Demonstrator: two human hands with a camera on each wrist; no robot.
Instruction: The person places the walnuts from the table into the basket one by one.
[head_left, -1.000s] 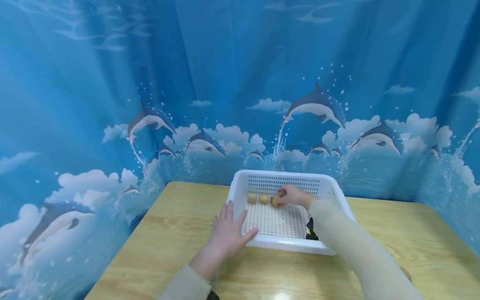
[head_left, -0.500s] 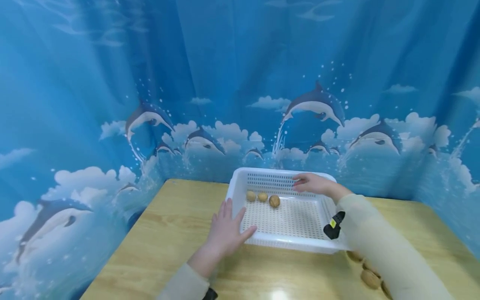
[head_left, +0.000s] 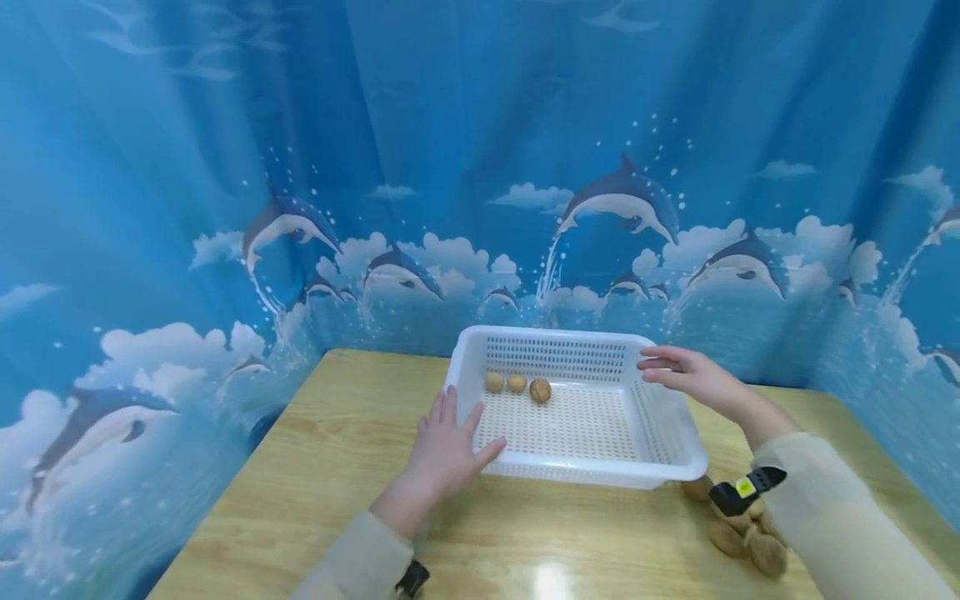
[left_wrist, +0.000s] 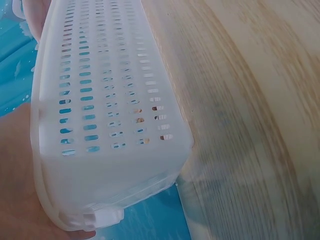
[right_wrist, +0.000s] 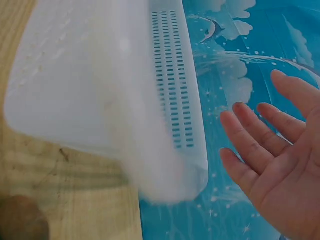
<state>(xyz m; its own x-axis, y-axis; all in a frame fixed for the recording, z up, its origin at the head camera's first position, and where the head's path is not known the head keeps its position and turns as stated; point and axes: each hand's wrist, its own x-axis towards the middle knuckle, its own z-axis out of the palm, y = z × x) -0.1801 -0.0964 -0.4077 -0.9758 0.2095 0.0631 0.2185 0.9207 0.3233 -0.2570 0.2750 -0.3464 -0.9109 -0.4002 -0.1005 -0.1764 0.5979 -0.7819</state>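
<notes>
A white perforated plastic basket (head_left: 570, 468) stands on the table. Inside it, near the back left, a brown walnut (head_left: 540, 391) lies in a row with two smaller, paler round nuts (head_left: 505, 382). My left hand (head_left: 444, 446) rests on the basket's left rim with its fingers spread; the left wrist view shows part of that hand (left_wrist: 15, 170) beside the basket's outer wall (left_wrist: 100, 95). Over the right rear corner hangs my right hand (head_left: 693, 382), apart from the nuts. Its relaxed fingers hold nothing, as the right wrist view of the hand (right_wrist: 280, 160) confirms.
Several walnuts (head_left: 767, 554) lie heaped on the wooden table (head_left: 315, 467), right of the basket's front corner and partly behind my right wrist strap (head_left: 742, 490). A blue dolphin-printed curtain (head_left: 465, 167) hangs close behind the table.
My right hand has let go of the walnut in the basket and moved rightward to above the right rim. The heap of walnuts shows more fully now. My left hand stays on the rim.
</notes>
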